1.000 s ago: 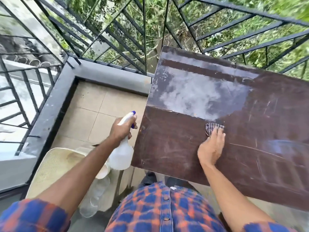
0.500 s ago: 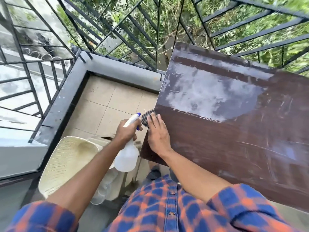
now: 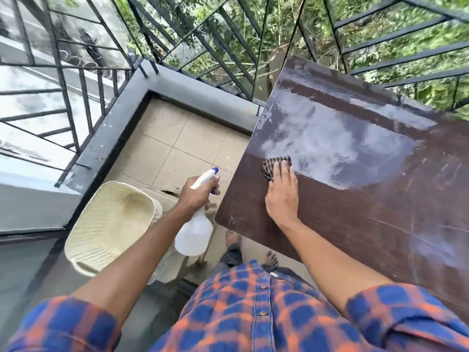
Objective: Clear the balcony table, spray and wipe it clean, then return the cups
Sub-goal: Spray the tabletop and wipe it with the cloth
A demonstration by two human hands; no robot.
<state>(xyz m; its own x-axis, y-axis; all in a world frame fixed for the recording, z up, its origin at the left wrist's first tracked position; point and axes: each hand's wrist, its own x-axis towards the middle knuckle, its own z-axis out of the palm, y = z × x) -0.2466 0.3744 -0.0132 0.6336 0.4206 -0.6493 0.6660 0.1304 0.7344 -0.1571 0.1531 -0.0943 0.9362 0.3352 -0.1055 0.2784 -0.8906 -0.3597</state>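
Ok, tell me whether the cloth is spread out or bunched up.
Bunched up. The cloth shows only as a small rumpled wad under the fingers of the right hand on the table, not laid flat.

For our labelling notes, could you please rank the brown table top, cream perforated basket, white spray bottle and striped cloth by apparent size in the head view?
1. brown table top
2. cream perforated basket
3. white spray bottle
4. striped cloth, smallest as seen, though the right hand covers part of it.
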